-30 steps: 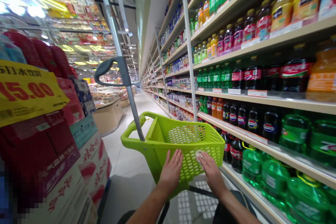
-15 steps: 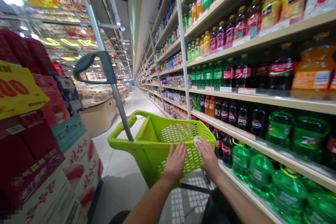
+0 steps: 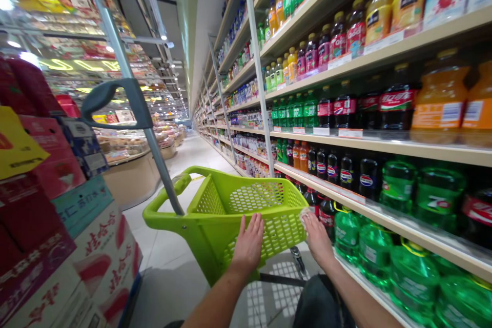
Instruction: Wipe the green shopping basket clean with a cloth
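A lime-green shopping cart (image 3: pixel 207 230) with a perforated basket stands in front of me. My left hand (image 3: pixel 249 241) lies on the near side wall just below the rim, its fingers stretched out and nothing in them. At the basket's right front corner, my right hand (image 3: pixel 317 238) presses a crumpled white cloth (image 3: pixel 305 217) against the rim. Most of the cloth is hidden under the fingers. A grey metal pole (image 3: pixel 151 143) with a dark grey loop grip (image 3: pixel 115 104) rises past the cart's handle end.
Shelves on the right hold several rows of drinks, with large green bottles (image 3: pixel 384 253) lowest. Stacked drink cartons (image 3: pixel 103 246) stand close on the left. A rounded display counter (image 3: pixel 128 179) lies beyond them, and a pale-floored aisle (image 3: pixel 182 151) runs ahead.
My right hand has slid with the cloth along the rim to the right, out to the basket's corner. My left hand stays on the side wall. The view has turned slightly right.
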